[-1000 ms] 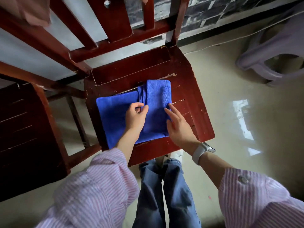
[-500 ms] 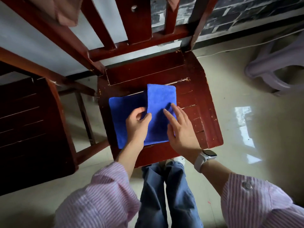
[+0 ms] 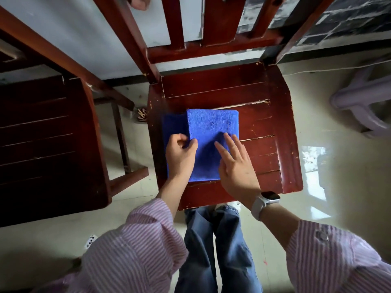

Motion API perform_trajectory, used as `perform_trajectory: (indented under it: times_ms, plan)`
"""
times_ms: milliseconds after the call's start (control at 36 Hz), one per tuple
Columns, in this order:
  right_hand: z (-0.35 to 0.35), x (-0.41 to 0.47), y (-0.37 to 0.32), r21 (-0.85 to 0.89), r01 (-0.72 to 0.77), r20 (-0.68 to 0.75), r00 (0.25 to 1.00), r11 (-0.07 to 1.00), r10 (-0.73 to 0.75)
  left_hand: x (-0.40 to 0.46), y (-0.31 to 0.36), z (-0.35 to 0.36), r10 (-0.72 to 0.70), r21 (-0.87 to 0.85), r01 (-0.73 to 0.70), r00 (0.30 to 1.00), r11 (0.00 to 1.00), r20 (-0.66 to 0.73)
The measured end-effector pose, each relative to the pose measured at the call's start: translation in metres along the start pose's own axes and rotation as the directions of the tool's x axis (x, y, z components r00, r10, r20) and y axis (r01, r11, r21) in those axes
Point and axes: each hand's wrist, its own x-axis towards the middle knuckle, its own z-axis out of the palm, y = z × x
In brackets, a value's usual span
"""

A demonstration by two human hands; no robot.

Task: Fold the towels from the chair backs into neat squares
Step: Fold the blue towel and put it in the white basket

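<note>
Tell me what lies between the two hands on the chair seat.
In the head view, only blue towel lies between the left hand and right hand: its folded top layer, whose edge the left fingers pinch.

Pink-striped shirt sleeves (image 3: 135, 248), blue jeans (image 3: 213, 246), white, probably smart, wristwatch (image 3: 265, 200).

Head view, steeply down, close
</note>
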Motion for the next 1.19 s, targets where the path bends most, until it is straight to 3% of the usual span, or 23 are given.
perform_trajectory:
  times_ms: [83, 194, 278, 389, 444, 528, 611, 722, 861, 1000, 1194]
  plan:
    - [0.003, 0.005, -0.01, -0.02, 0.066, -0.027, 0.997, 0.998, -0.066, -0.002, -0.001, -0.013, -0.01, -0.087, 0.007, 0.999, 0.996, -0.031]
    - [0.019, 0.01, -0.018, -0.12, 0.1, 0.032, 0.995, 0.988, -0.097, 0.013, -0.011, -0.03, -0.247, -0.221, 0.251, 0.968, 0.942, 0.048]
    - [0.028, 0.011, -0.018, -0.203, 0.102, 0.092, 0.992, 0.974, -0.085, 0.025, -0.023, -0.037, -0.305, -0.189, 0.324, 0.944, 0.927, 0.123]
    - [0.031, 0.013, -0.017, -0.219, 0.097, 0.101, 0.992, 0.971, -0.076, 0.019, -0.019, -0.043, -0.253, -0.086, 0.268, 0.956, 0.96, 0.151]
    - [0.031, 0.013, -0.018, -0.221, 0.098, 0.104, 0.992, 0.97, -0.077, 0.011, -0.019, -0.044, -0.213, 0.044, 0.208, 0.958, 0.977, 0.191]
    - [0.03, 0.013, -0.018, -0.22, 0.09, 0.113, 0.991, 0.971, -0.066, -0.004, -0.021, -0.044, -0.001, 0.341, -0.087, 0.969, 0.936, 0.249]
    - [0.027, 0.015, -0.022, -0.189, 0.085, 0.1, 0.993, 0.978, -0.067, -0.01, -0.019, -0.044, 0.185, 0.385, -0.25, 0.962, 0.888, 0.199]
    - [0.027, 0.019, -0.029, -0.227, 0.125, 0.106, 0.989, 0.966, -0.103, -0.01, -0.022, -0.046, 0.255, 0.467, -0.272, 0.962, 0.841, 0.102]
    - [0.036, 0.02, -0.027, -0.363, 0.158, 0.163, 0.981, 0.918, -0.104, 0.002, -0.038, -0.054, 0.15, 0.585, -0.185, 0.983, 0.79, 0.108]
    - [0.036, 0.021, -0.021, -0.401, 0.187, 0.175, 0.977, 0.897, -0.126, 0.022, -0.025, -0.054, 0.102, 0.492, -0.099, 0.995, 0.865, 0.021]
    - [0.035, 0.018, -0.015, -0.402, 0.17, 0.13, 0.983, 0.9, -0.128, 0.052, -0.017, -0.043, 0.197, 0.472, -0.199, 0.979, 0.859, 0.054]
